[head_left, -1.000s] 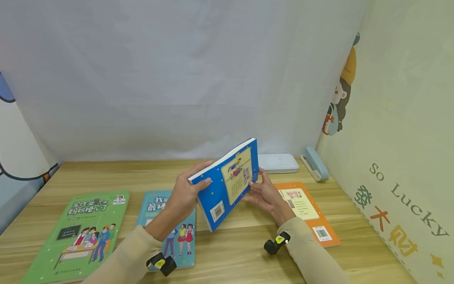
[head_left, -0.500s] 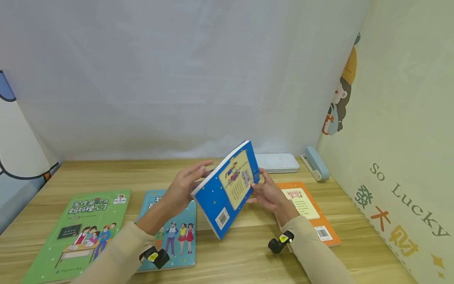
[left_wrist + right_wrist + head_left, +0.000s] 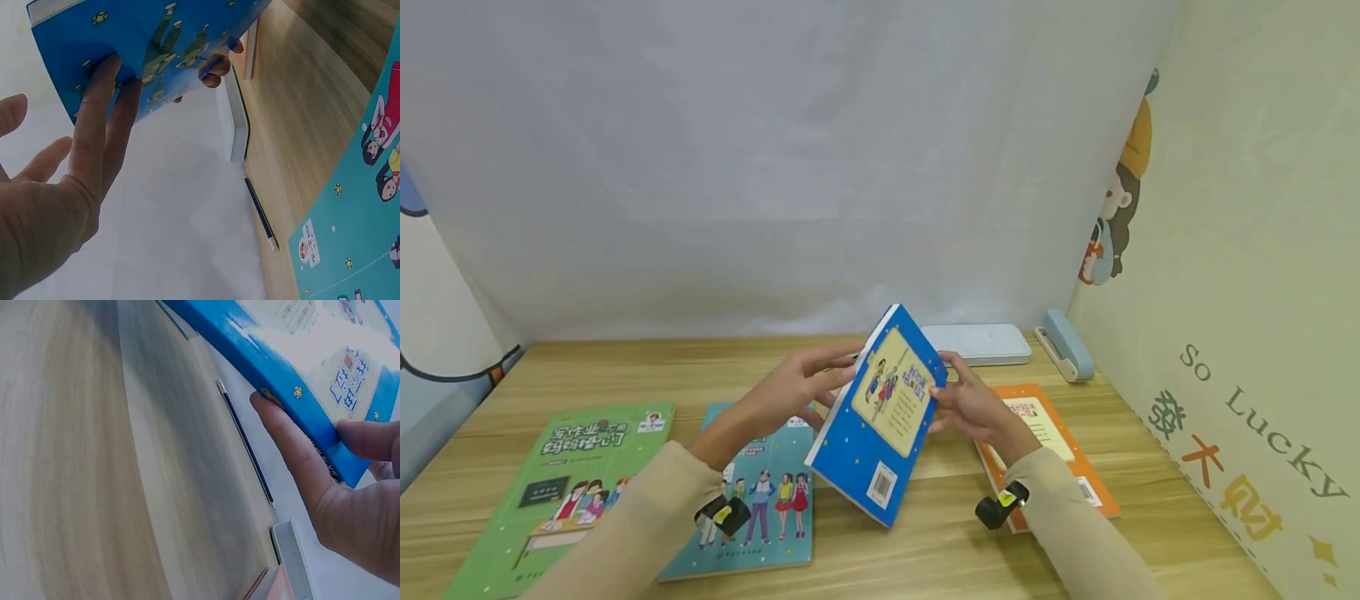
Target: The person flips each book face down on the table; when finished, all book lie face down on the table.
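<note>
A blue paperback book (image 3: 887, 417) is held tilted above the table, its back cover with barcode towards the head camera. My right hand (image 3: 973, 404) pinches it near the spine, with the thumb on the back cover, as the right wrist view shows. At the opposite, page side is my left hand (image 3: 797, 387). Two of its extended fingers (image 3: 94, 119) touch the front cover, while the thumb stands away from the book. Below the left hand lies a teal book (image 3: 767, 500). An orange book (image 3: 1037, 429) lies partly under the right forearm.
A green book (image 3: 587, 450) lies at the left, partly behind the left sleeve. Along the back stand a white case (image 3: 981, 343) and a light blue stapler (image 3: 1066, 346). A dark pencil (image 3: 259, 212) lies near the table's back edge. A grey cloth (image 3: 790, 167) hangs behind.
The blue book has turned so its back cover faces the head camera more fully, and its lower corner has dropped. My left thumb has come off the back cover; the right hand keeps its pinch.
</note>
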Demonstrator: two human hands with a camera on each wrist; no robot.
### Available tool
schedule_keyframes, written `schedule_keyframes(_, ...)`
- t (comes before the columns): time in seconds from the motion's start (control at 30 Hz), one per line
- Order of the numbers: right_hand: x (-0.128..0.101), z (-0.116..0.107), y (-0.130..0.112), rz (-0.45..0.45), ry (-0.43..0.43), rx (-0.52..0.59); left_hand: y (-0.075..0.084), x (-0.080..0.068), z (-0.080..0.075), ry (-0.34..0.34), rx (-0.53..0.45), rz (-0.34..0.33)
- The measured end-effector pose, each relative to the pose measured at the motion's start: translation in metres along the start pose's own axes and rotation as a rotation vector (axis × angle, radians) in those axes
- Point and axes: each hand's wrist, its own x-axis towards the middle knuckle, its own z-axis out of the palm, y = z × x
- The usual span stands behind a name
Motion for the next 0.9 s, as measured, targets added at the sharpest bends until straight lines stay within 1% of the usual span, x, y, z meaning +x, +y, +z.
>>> schedule_keyframes(0.13,0.000,-0.001,-0.003,0.005,-0.024,-0.042,-0.002,0.004,0.002,-0.024,0.032,-0.044)
schedule_keyframes(0.23,0.000,-0.004,-0.005,0.018,-0.026,-0.084,-0.004,0.006,0.004,-0.036,0.069,-0.075)
schedule_keyframes(0.3,0.000,-0.004,-0.006,0.028,-0.021,-0.106,-0.005,0.007,0.005,-0.040,0.085,-0.084)
schedule_keyframes(0.43,0.002,-0.004,-0.007,0.041,-0.014,-0.141,-0.008,0.008,0.007,-0.035,0.103,-0.076)
schedule_keyframes(0.6,0.003,-0.003,-0.011,0.061,0.002,-0.166,-0.010,0.007,0.008,-0.002,0.118,-0.077)
schedule_keyframes(0.7,0.003,-0.003,-0.014,0.058,0.000,-0.181,-0.011,0.007,0.009,0.026,0.138,-0.080)
schedule_keyframes(0.9,0.001,-0.001,-0.019,0.042,0.014,-0.205,-0.015,0.006,0.009,0.058,0.121,-0.062)
